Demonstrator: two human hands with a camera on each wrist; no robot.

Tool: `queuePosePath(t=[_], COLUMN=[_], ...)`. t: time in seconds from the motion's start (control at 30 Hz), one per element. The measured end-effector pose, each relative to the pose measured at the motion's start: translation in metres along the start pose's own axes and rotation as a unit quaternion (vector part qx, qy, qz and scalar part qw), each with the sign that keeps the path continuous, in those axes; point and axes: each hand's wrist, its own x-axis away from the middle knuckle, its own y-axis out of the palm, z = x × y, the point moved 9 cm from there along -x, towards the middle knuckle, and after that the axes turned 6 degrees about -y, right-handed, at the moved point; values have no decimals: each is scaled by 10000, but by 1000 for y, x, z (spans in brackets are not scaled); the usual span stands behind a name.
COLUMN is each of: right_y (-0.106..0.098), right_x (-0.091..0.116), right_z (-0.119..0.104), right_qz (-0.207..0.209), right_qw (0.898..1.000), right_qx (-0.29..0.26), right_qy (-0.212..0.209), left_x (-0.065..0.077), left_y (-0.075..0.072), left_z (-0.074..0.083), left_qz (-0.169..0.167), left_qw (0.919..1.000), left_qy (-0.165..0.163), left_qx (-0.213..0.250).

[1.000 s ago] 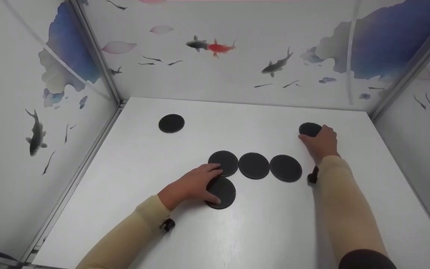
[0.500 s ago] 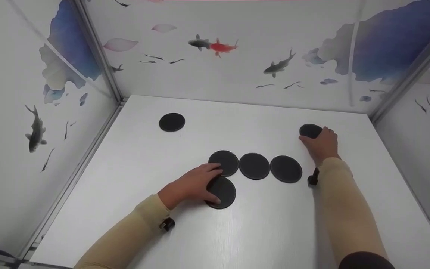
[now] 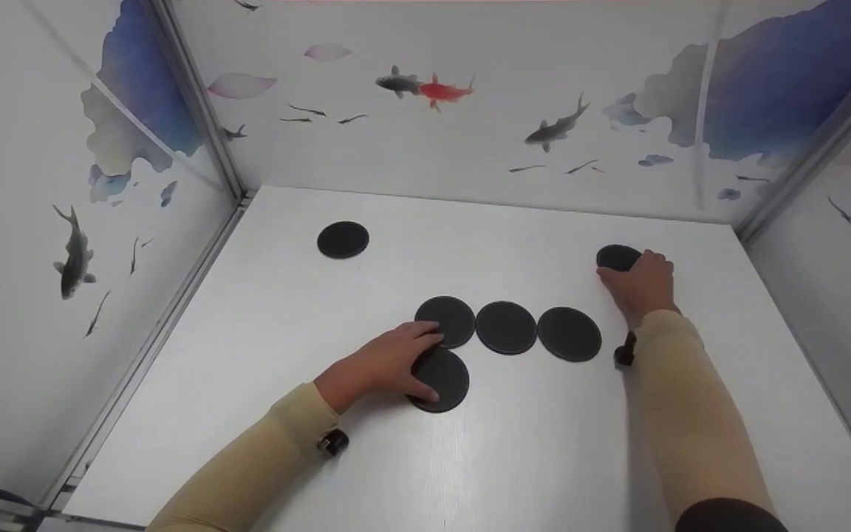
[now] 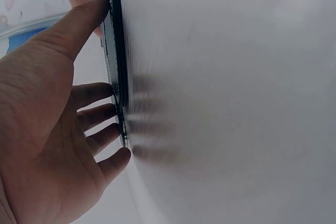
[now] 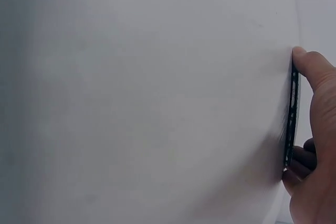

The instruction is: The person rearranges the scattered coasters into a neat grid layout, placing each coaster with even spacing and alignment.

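Observation:
Several black round coasters lie flat on the white table. My left hand (image 3: 388,362) has its thumb on the near coaster (image 3: 444,380), while its spread fingers touch the left end coaster (image 3: 449,314) of a row. Beside that one, the middle coaster (image 3: 506,328) and the right end coaster (image 3: 569,335) sit edge to edge. Farther back on the right, my right hand (image 3: 640,287) grips a coaster (image 3: 617,257) by its rim, thumb on one side and fingers on the other. In the right wrist view this coaster (image 5: 292,114) is seen edge-on, close to the tabletop.
Another black coaster (image 3: 343,240) lies alone at the back left. The white table (image 3: 278,310) is enclosed by panels at the back and sides, printed with fish and blue shapes. A metal frame strip (image 3: 196,281) runs along the table's left edge.
Only the head view shifts slightly. Both hands and the coasters keep their places on the table.

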Motion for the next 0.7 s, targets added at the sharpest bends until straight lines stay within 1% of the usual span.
queuePosePath(t=[0.17,0.33,0.43,0.53,0.7], right_y=[1,0,0,-1,0], right_x=[-2,-3,-5,-6,-6], right_z=[3,3,3,3,3], right_qz=[51,222,285,260,46], right_qw=[9999,9993,9991,9991,9987], right_qx=[110,168,219,269,443], right_qy=[-45,-230,-236,-201,-261], left_x=[1,3,2,2,1], left_y=[-2,-3,-3,-2,-2], left_z=[2,3,2,2,2], left_qz=[-9,-21,-38,-29,-3], left_qw=[10000,10000,10000,10000,10000], left_qy=[-17,-24,-34,-29,-11], left_qx=[15,34,51,45,-15])
